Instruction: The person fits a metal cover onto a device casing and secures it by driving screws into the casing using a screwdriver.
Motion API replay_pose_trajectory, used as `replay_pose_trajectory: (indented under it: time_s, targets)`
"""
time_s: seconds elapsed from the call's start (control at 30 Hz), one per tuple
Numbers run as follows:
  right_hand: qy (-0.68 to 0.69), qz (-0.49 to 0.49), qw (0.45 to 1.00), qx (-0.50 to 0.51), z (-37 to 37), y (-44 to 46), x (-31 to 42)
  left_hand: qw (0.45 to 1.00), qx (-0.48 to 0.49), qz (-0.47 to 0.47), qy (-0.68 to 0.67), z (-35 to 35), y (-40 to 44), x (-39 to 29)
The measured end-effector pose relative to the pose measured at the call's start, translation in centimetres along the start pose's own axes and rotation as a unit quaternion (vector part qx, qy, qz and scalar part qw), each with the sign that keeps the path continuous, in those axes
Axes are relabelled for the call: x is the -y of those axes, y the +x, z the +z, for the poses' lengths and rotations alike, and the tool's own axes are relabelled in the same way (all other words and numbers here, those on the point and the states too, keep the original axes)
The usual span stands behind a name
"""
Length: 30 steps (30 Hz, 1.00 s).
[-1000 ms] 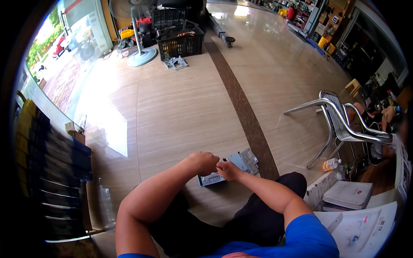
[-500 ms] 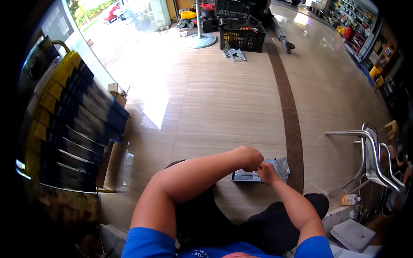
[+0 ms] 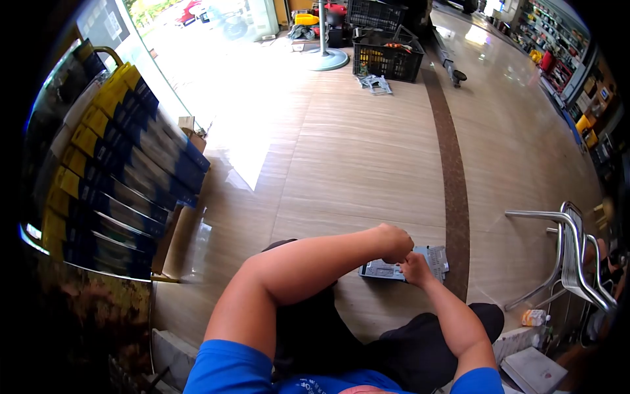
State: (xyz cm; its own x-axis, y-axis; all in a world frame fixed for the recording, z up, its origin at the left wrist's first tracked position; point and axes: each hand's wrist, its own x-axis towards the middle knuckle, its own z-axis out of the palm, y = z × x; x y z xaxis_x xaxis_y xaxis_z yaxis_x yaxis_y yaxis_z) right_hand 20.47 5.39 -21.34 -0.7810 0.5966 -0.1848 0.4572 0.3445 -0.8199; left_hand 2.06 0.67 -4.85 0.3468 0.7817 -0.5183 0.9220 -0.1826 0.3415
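Observation:
A flat grey metal case [image 3: 380, 270] lies on the floor in front of my knees, with a perforated grey plate [image 3: 438, 259] at its right end. My left hand [image 3: 394, 243] is closed in a fist above the case. Just below and to the right, my right hand [image 3: 415, 269] has its fingers pinched together, meeting the left hand over the case. Whatever sits between the fingers is too small and too covered to make out. The two hands hide the middle of the case.
At left stands a rack of blue and yellow packages [image 3: 125, 157]. A metal chair [image 3: 571, 249] is at right, near a bottle [image 3: 535, 318] and a white box [image 3: 535, 370]. Further off are a black crate [image 3: 387, 60], grey metal pieces [image 3: 375, 84] and a round stand base [image 3: 326, 60].
The whole view has shifted, so the scene sits a little further right. Both hands stay closed together over the case, with only slight movement.

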Motion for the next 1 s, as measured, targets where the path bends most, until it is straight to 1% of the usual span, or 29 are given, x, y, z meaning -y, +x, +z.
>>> replay_pose_trajectory:
  time_s: [0.07, 0.13, 0.23, 0.37, 0.53, 0.67, 0.73, 0.83, 1.0]
  targets:
    - [-0.002, 0.002, 1.0, 0.003, 0.0, 0.0, 0.1, 1.0, -0.002, 0.001, -0.001, 0.2, 0.1, 0.1]
    - [-0.022, -0.026, 0.999, -0.009, 0.1, 0.0, -0.1, 1.0, 0.0, 0.014, 0.008, 0.3, 0.1, 0.2]
    - [-0.013, -0.009, 1.0, -0.003, 0.0, -0.1, 0.2, 1.0, -0.002, 0.017, 0.011, 0.3, 0.1, 0.2]
    - [-0.027, -0.018, 0.999, -0.012, 0.1, 0.0, 0.0, 1.0, -0.005, 0.017, 0.007, 0.3, 0.1, 0.2]
    - [-0.004, 0.007, 1.0, 0.001, -0.1, -0.2, 0.8, 1.0, -0.006, 0.016, 0.013, 0.3, 0.2, 0.3]
    - [0.031, 0.0, 0.999, -0.012, -0.2, -0.4, 1.7, 1.0, -0.006, 0.01, 0.018, 0.3, 0.2, 0.2]
    - [-0.009, -0.014, 1.0, -0.017, -0.1, -0.1, 0.6, 1.0, -0.001, 0.015, 0.018, 0.2, 0.1, 0.2]
    - [-0.02, -0.01, 0.999, -0.045, -0.5, -0.3, 1.7, 1.0, -0.012, 0.005, -0.001, 0.4, 0.4, 0.2]
    - [-0.047, -0.028, 0.997, -0.05, -1.1, -0.5, 2.8, 1.0, -0.002, 0.005, 0.002, 0.1, 0.2, 0.1]
